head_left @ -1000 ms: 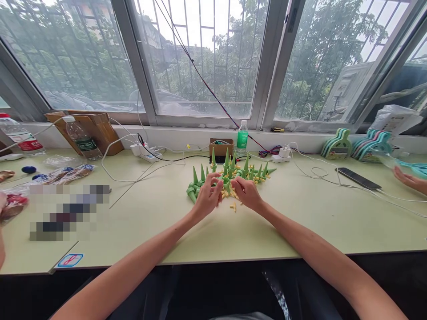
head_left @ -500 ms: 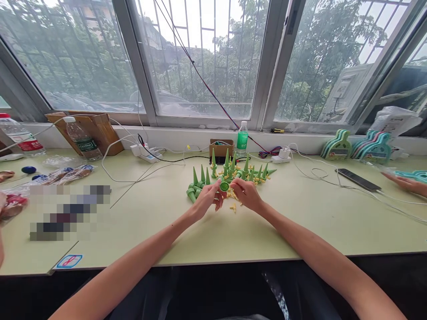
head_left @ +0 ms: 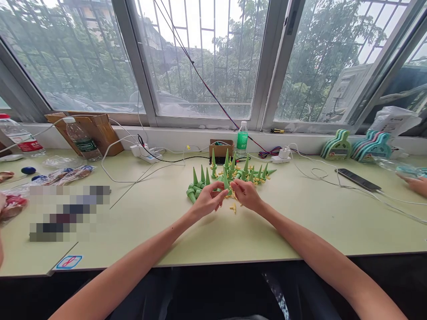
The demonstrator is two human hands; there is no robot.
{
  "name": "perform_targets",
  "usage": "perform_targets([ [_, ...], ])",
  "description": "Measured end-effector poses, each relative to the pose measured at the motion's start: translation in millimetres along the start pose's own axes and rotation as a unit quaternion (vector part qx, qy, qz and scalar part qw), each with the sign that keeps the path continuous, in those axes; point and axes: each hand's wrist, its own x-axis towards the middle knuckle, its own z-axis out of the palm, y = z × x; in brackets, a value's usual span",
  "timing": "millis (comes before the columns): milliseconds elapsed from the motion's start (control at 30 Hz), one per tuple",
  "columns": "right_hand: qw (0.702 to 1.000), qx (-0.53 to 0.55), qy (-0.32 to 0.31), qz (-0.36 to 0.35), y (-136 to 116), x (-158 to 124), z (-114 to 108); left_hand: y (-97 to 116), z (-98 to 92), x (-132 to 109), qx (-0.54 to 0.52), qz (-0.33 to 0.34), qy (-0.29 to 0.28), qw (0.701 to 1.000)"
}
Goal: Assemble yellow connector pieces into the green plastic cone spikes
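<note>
My left hand (head_left: 207, 202) pinches a green plastic cone spike (head_left: 226, 181) low down between thumb and fingers, with its tip pointing up. Right beside it, my right hand (head_left: 247, 194) is closed at the spike's base; whatever its fingertips hold is hidden. Behind both hands, several more green cone spikes (head_left: 195, 176) stand or lie in a cluster, some with yellow parts on them. Small yellow T-shaped pieces lie loose under and around my hands, one yellow piece (head_left: 233, 207) nearer to me.
Behind the cluster are a small cardboard box (head_left: 221, 146) and a green-labelled bottle (head_left: 242, 138). A phone (head_left: 357, 179) and white cables lie on the right. Another person's hand (head_left: 415, 183) is at the far right edge. Bagged items (head_left: 75, 174) lie on the left.
The green spike has turned from showing its open round end towards me to standing tip up. The other person's hand at the right has shifted.
</note>
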Motion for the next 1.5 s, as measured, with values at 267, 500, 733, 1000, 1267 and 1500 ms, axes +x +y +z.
perform_targets([
  [267,0.999,-0.037,0.006,-0.016,-0.5,0.5,0.5,-3.9,3.9,1.5,0.05,0.049,0.05,0.996],
  [500,0.999,-0.038,0.006,-0.02,0.3,0.1,4.4,-1.9,4.7,1.7,0.142,0.103,0.084,0.981],
  [733,0.999,-0.028,0.0,-0.018,3.0,-1.0,7.7,-2.8,4.9,2.1,0.181,0.114,0.111,0.97],
  [1000,0.999,-0.002,0.035,0.016,-1.7,-0.6,3.6,-1.1,3.6,4.6,0.088,0.048,0.137,0.985],
  [1267,1.0,0.007,-0.009,-0.001,-1.5,-0.8,4.0,3.0,2.9,4.2,-0.06,-0.016,0.052,0.997],
  [1500,0.999,0.017,-0.026,-0.017,3.0,-1.4,4.8,6.0,1.4,3.0,-0.049,-0.009,0.056,0.997],
])
